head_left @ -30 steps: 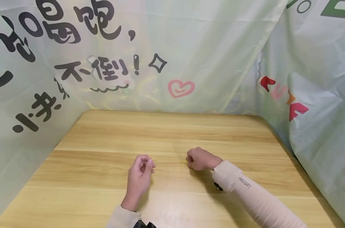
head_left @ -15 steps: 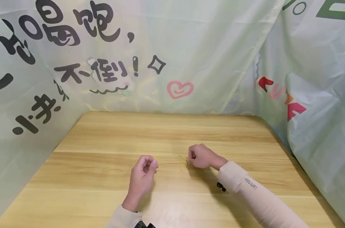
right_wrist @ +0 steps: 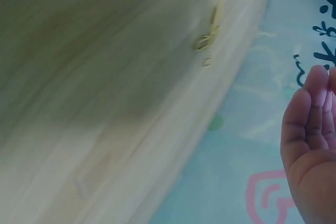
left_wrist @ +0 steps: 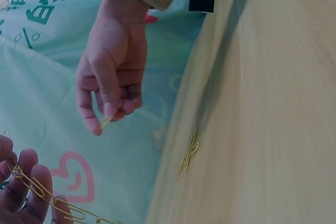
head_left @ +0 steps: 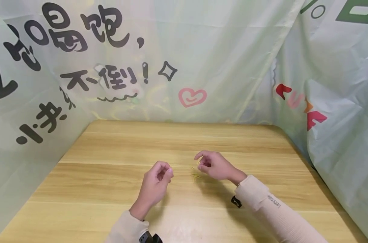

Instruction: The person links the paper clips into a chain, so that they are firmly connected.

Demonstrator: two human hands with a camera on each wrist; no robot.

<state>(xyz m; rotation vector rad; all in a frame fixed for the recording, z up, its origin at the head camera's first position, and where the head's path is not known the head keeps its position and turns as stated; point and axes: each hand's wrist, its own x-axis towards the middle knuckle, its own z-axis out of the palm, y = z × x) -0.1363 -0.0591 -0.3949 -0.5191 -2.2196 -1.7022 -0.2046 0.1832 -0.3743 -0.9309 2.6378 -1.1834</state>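
Note:
My left hand (head_left: pixel 154 185) is raised above the table, left of the middle, with thumb and index finger together. From its fingers hangs a chain of linked gold paper clips (left_wrist: pixel 38 187), seen in the left wrist view; its lower part runs out of that frame. My right hand (head_left: pixel 218 166) pinches a single gold paper clip (left_wrist: pixel 105 123) between thumb and index fingertip, above a small pile. This pile of loose paper clips (head_left: pixel 195 176) lies on the table between the two hands, and shows in the right wrist view as scattered clips (right_wrist: pixel 210 35).
The wood-grain table (head_left: pixel 111 141) spans the lower view. Pale green printed curtains (head_left: pixel 226 67) stand behind it and along both sides. A black wrist camera (head_left: pixel 236 201) sits at the right sleeve, another (head_left: pixel 150 237) at the left.
My right hand has lifted from the pile with one paper clip, its index finger now more extended. My left hand has moved slightly right, toward it.

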